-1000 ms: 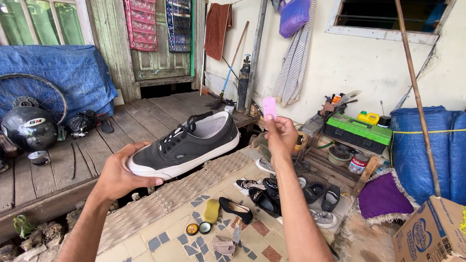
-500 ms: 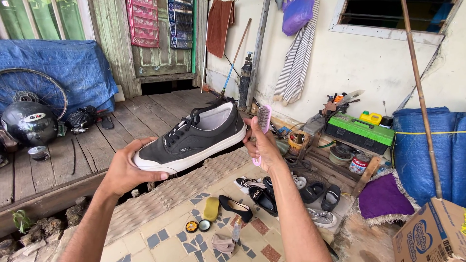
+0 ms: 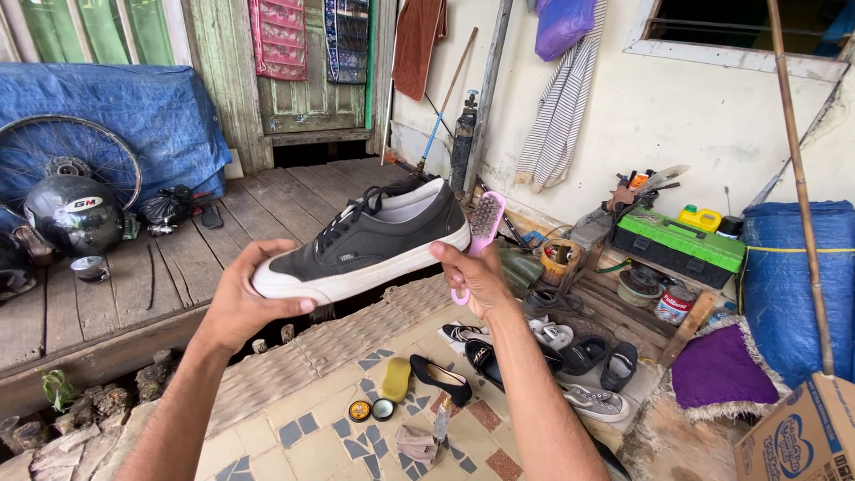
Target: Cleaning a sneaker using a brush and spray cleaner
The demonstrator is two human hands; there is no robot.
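My left hand [image 3: 242, 305] grips the white toe of a dark grey lace-up sneaker [image 3: 365, 245] and holds it up level in front of me. My right hand [image 3: 476, 278] holds a pink brush [image 3: 479, 233] by its handle, bristles facing the sneaker's heel and close beside it. On the tiled floor below lie a yellow sponge [image 3: 393, 378], two small round tins [image 3: 370, 410], a crumpled cloth [image 3: 415, 443] and a small bottle [image 3: 441, 422].
Several shoes [image 3: 552, 352] lie on the floor by my right arm. A wooden deck [image 3: 134, 285] holds a helmet [image 3: 74, 215] and a bicycle wheel [image 3: 62, 160]. A green toolbox [image 3: 679, 240], blue tarp bundle [image 3: 793, 276], purple cushion [image 3: 717, 374] and cardboard box [image 3: 797, 436] stand to the right.
My right hand came down from a raised position and turned the pink brush, bringing it next to the sneaker's heel. The sneaker stayed in my left hand.
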